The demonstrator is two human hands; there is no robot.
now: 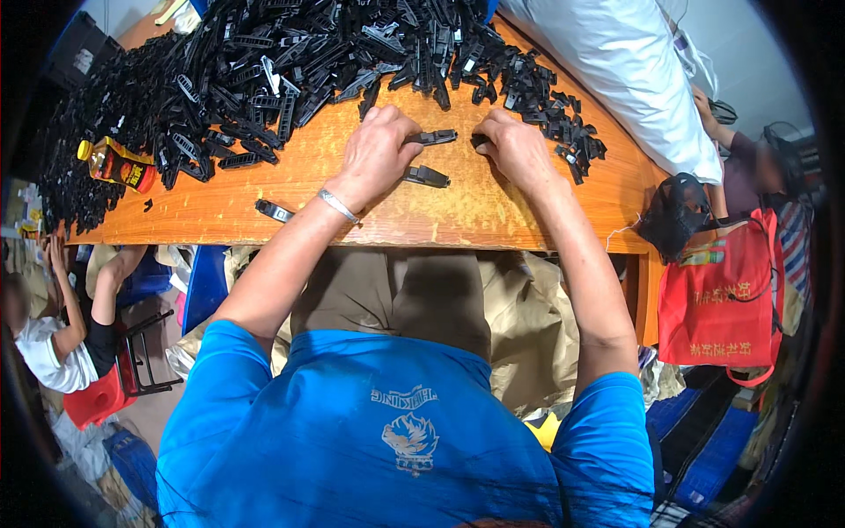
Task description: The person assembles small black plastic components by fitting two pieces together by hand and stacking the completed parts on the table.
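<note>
My left hand (378,151) is closed on one end of a long black plastic part (435,137), which points toward my right hand. A small dark piece (478,140) sits in the pinched fingers of my right hand (515,150), a little apart from the long part. Its exact shape is mostly hidden. Just below my left fingers, another long black plastic part (427,177) lies on the wooden table (352,231). One more black part (274,210) rests beside my left forearm, near the table's front edge.
A big heap of black plastic parts (308,53) covers the far table, with smaller black pieces (563,123) at its right. A yellow-capped bottle (119,165) lies left. A white sack (607,70) and a red bag (717,304) are right. People sit at both sides.
</note>
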